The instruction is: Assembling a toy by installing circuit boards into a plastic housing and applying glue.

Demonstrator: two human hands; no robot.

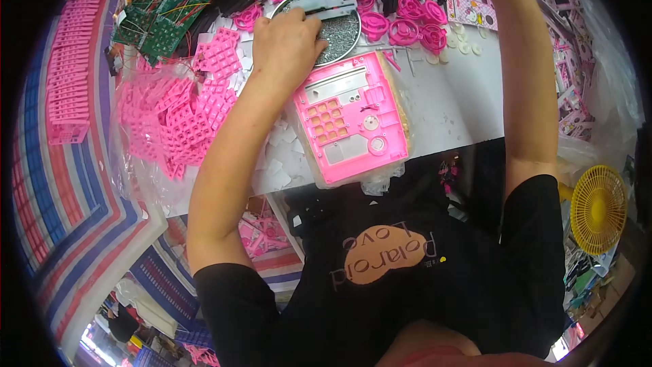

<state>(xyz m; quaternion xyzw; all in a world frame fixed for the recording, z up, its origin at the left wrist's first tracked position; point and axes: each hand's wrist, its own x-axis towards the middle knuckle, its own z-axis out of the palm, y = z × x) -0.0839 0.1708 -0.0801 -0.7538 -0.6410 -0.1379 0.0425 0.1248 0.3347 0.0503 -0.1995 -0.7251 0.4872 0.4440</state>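
Note:
My left hand rests with curled fingers at the left rim of a round metal dish of small screws, fingertips on the dish's edge; whether it pinches a screw I cannot tell. Just below the hand lies a pink plastic toy panel with a keypad grid and round holes, flat on the white table. My right forearm reaches up past the top edge, so my right hand is out of view.
A heap of pink keypad pieces lies left of the panel, with green circuit boards behind. Pink round parts and black parts sit at the back. A yellow fan stands at the right.

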